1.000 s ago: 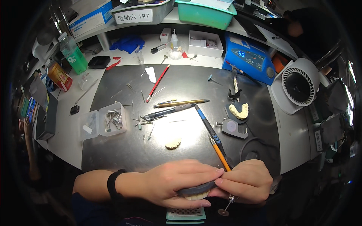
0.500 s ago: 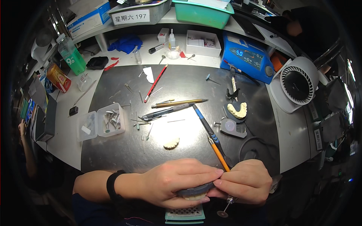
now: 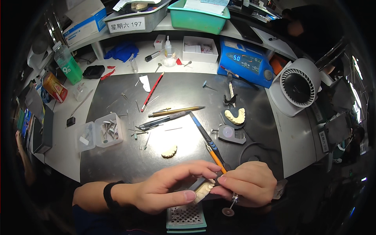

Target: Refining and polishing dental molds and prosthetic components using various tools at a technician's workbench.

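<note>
Two hands are meeting low over the surface (image 3: 184, 102). My left hand (image 3: 168, 190) is pinching the tooth model (image 3: 203, 190), lying slantwise between them; my right hand (image 3: 248, 184) is gripping a small grinder (image 3: 231, 205).

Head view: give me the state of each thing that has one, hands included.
Left hand: gripping the tooth cast, thumb on it.
Right hand: on the cast, holding a disc tool, disc pointing down.
Second cast: lying loose on the mat.
Third cast: lying loose by the stand.
Bur box: open, burs inside.
Blue unit: on, display lit.
Green bottle: upright, capped.
</note>
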The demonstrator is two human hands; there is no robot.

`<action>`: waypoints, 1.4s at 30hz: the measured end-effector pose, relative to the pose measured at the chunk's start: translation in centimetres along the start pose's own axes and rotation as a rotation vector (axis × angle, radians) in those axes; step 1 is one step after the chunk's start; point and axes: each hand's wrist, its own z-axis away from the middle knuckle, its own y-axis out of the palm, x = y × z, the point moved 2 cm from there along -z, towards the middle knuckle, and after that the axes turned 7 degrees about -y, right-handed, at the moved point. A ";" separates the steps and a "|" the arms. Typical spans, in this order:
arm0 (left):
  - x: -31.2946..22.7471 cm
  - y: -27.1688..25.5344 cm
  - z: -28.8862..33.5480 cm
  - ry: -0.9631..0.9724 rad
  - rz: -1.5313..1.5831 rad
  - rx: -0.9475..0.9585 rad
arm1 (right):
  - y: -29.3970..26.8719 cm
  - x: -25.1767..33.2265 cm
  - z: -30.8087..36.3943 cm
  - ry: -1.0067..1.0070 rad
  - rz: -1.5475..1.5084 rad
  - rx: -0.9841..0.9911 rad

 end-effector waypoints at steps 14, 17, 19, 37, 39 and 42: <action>1.2 0.0 0.0 0.232 0.080 -0.337 | -0.2 0.1 -0.1 0.009 -0.006 0.074; 0.1 -0.7 0.4 0.185 -0.161 -0.253 | -0.3 0.2 -0.1 0.027 -0.016 0.075; -0.2 -0.4 0.5 0.154 -0.109 -0.283 | -0.3 0.2 0.0 0.029 -0.010 0.079; -0.5 0.0 0.4 0.156 -0.127 -0.397 | 0.1 -0.5 -0.2 -0.013 -0.014 0.125; -0.4 -0.1 0.3 0.207 -0.090 -0.405 | -0.1 -0.4 -0.4 -0.002 -0.023 0.144; -0.5 -0.3 0.4 0.196 -0.114 -0.347 | -0.6 0.0 -0.7 0.057 -0.049 0.138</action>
